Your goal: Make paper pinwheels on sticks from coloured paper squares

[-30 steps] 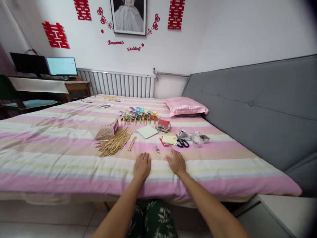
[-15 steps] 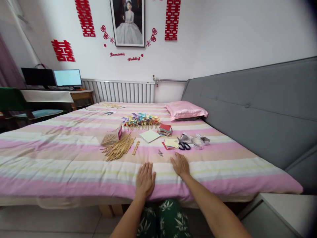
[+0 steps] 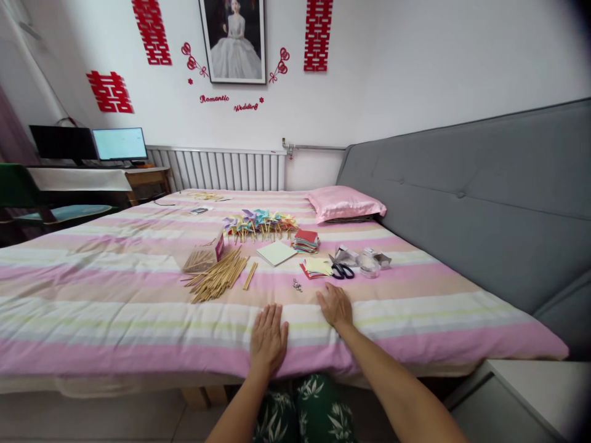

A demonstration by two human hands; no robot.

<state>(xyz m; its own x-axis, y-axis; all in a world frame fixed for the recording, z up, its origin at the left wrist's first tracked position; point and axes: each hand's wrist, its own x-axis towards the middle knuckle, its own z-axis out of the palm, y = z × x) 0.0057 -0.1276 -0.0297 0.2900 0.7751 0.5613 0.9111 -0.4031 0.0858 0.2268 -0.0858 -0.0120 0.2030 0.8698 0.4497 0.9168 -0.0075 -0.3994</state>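
Observation:
My left hand [image 3: 268, 337] lies flat on the striped bedspread [image 3: 152, 335] near the bed's front edge, holding nothing. To its right my right hand [image 3: 335, 306] rests on the cloth with fingers spread, also without anything in it. Just beyond the right hand are black-handled scissors [image 3: 342, 271], touching a few cream and red paper sheets [image 3: 317, 267]. A small cluster of metal pins [image 3: 297, 285] lies between the hands, farther back. Left of them are a loose pile of wooden sticks [image 3: 220, 277] and a few separate sticks [image 3: 250, 276]. Behind sits a pale square paper stack [image 3: 276, 253].
Paper pinwheels [image 3: 261, 224] lie beyond the materials, beside a stack of coloured paper [image 3: 305, 241]. A clear box [image 3: 201, 257] holds more sticks. Clear round containers [image 3: 369, 266] are at right. A pink pillow [image 3: 345, 203] lies by the grey headboard [image 3: 484, 178]; a white cabinet [image 3: 535, 387] stands front right.
The view has shifted slightly, so the bed and wall appear a little farther left. Both hands stay resting on the bedspread, and the objects keep their places.

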